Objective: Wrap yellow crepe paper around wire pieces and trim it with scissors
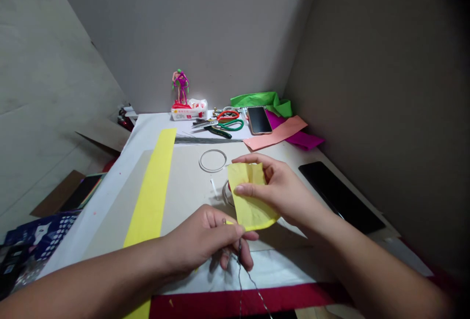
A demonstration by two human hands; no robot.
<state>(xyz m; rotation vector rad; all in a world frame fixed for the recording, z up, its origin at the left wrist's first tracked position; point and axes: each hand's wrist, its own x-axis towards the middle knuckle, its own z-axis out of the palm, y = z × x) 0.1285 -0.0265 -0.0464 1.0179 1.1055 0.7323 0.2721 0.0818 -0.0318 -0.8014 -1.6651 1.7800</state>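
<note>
My right hand (279, 189) holds a small folded piece of yellow crepe paper (249, 196) between thumb and fingers, above the table's middle. My left hand (209, 240) pinches the paper's lower left corner together with a thin dark wire (242, 280) that runs down toward the near edge. A long yellow paper strip (152, 191) lies flat on the table to the left of both hands. A roll of clear tape (227, 194) is partly hidden behind the held paper.
A thin white ring (212, 160) lies beyond the hands. At the back stand a tissue box (189, 110) with a pink figure (180, 85), scissors (223, 123), a phone (259, 120), and green (262, 101), salmon (275, 134) and magenta paper. A black tablet (340, 196) lies at the right.
</note>
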